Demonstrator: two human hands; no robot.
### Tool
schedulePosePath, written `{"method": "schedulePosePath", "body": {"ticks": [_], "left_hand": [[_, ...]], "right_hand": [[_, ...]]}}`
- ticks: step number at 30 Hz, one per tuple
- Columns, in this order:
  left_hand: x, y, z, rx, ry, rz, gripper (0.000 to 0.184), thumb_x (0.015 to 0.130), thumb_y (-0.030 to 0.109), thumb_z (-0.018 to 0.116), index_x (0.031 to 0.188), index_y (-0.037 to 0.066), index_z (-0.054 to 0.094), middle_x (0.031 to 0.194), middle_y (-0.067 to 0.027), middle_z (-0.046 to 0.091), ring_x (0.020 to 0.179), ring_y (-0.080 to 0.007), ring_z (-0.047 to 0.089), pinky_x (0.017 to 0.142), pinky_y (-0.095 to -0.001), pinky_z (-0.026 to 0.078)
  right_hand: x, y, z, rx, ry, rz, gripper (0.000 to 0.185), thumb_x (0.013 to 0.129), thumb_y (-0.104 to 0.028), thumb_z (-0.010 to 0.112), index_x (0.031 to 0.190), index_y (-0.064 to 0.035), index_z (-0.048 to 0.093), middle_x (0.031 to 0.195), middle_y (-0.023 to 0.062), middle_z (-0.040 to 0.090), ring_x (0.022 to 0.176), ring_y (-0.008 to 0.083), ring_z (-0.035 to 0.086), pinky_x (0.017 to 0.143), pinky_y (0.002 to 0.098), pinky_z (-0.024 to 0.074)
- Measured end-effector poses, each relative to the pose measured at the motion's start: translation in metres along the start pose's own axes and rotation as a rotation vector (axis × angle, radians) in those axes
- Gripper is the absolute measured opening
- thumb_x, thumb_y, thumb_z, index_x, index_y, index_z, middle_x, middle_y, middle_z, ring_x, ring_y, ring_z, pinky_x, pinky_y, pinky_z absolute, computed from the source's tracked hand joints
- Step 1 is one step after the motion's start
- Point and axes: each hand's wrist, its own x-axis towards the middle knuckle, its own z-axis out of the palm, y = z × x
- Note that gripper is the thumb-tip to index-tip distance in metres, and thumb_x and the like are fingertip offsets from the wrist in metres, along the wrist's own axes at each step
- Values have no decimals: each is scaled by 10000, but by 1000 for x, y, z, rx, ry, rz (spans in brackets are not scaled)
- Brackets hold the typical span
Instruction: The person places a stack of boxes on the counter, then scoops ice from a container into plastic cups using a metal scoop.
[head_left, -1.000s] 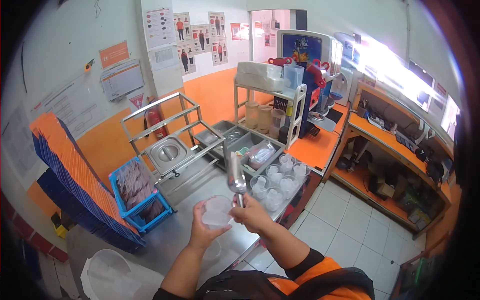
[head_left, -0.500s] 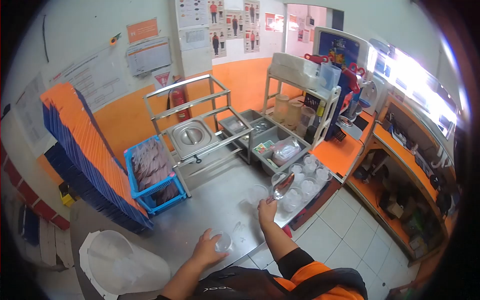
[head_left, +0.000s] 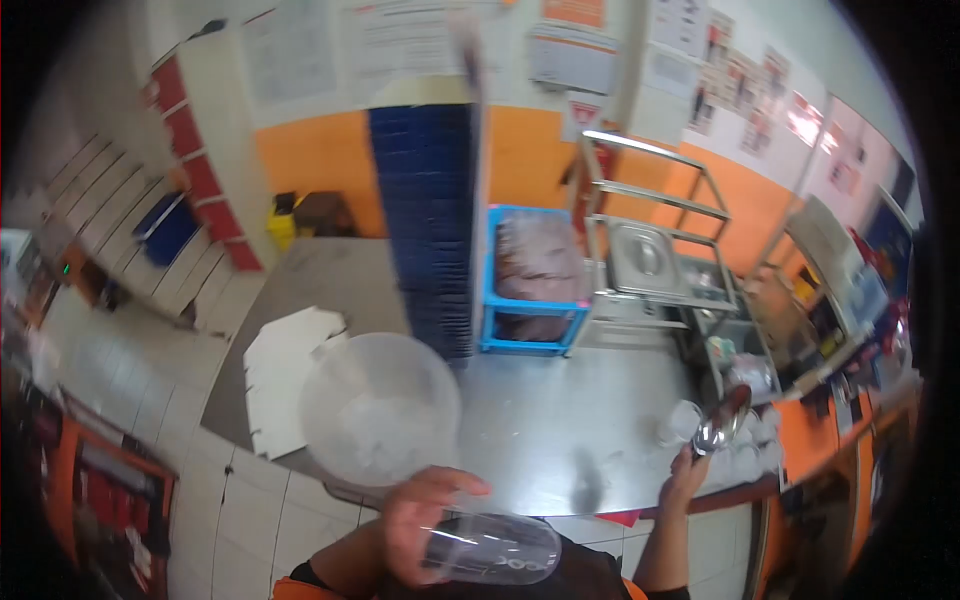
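Note:
My left hand (head_left: 412,525) is closed around a clear plastic cup (head_left: 505,550), tipped on its side close to my body. Just beyond that hand stands a large translucent bucket (head_left: 445,395) with whitish, ice-like pieces (head_left: 375,435) in its bottom. Off to the right, my right hand (head_left: 682,478) grips a shiny metal scoop (head_left: 715,430), its head pointing up and away. Near the scoop a clear cup (head_left: 680,424) stands on the metal table (head_left: 530,430). More clear cups (head_left: 745,460) with whitish contents are grouped behind my right hand, blurred and partly hidden.
Behind the bucket lies a white panel (head_left: 285,380). A tall dark blue stack (head_left: 425,220) rises at the back, beside a blue basket (head_left: 530,345) of brownish packets. A metal rack (head_left: 655,205) with a lidded pan and grey bins (head_left: 710,375) stand farther right.
The view has swung left toward the bucket. My left hand has lifted the cup off the table and tipped it sideways. My right hand still holds the scoop, away from the cups.

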Motion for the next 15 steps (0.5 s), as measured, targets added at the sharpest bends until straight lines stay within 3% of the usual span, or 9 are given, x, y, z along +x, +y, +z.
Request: {"method": "schedulePosePath", "body": {"ticks": [2,3,5,7,10,11,13,14,15], "left_hand": [[-16,40,-33,-110,257,5,847,547,246,815,1231,58,352,1163,-249,455,950,-311,562,844,-419,476],[-18,60,-48,-83,352,35,864,556,263,817,1241,66,327,1153,-257,457,920,-299,571,821,-409,488],[-22,89,-76,-12,483,122,866,587,281,809,1254,78,295,1132,-263,469,868,-281,589,776,-393,509],[-33,103,-95,43,573,217,832,620,279,795,1255,81,295,1114,-253,491,839,-276,602,738,-387,521],[-74,105,-113,34,988,-67,857,590,347,818,1237,51,340,1118,-192,525,910,-294,596,803,-413,490],[-78,102,-118,95,975,-147,865,592,366,802,1251,44,343,1146,-184,514,978,-292,554,855,-418,444],[-73,98,-138,543,297,-25,883,598,405,772,1278,30,350,1202,-169,492,1113,-288,469,958,-428,350],[-66,92,-138,606,73,6,894,601,424,756,1292,23,354,1230,-161,481,1180,-286,426,1010,-433,303],[-61,83,-131,449,94,8,915,596,429,754,1311,31,344,1217,-155,485,1119,-254,444,991,-392,316]], "right_hand": [[10,-84,27,-182,-415,-99,206,914,-175,464,1000,1,528,761,73,521,645,143,481,546,296,364],[13,-124,43,-334,-581,-252,141,864,-108,521,966,-12,534,703,105,501,615,220,511,524,338,372],[14,-199,90,-388,-813,-900,223,772,-23,579,991,-16,540,719,132,517,615,293,525,528,379,401],[-12,-264,135,-475,-1023,-1022,368,692,4,607,1055,-30,559,759,119,556,649,300,554,604,401,466],[-54,-310,212,-1010,-1312,-1254,244,729,-88,559,961,-68,633,745,72,602,711,243,588,631,351,452],[-74,-310,240,-1342,-1397,-1349,207,762,-156,539,903,-82,671,800,70,631,782,235,598,663,379,434],[-100,-271,292,-1572,-1537,-1632,227,774,-189,537,902,-81,688,883,83,654,841,244,599,674,426,420],[-102,-230,317,-1612,-1621,-1604,269,802,-207,533,970,-53,676,1010,139,638,955,262,575,735,441,409],[-89,-185,337,-1258,-1753,-1673,306,829,-229,510,1024,-46,658,1063,124,629,1001,297,568,797,488,409]]}}
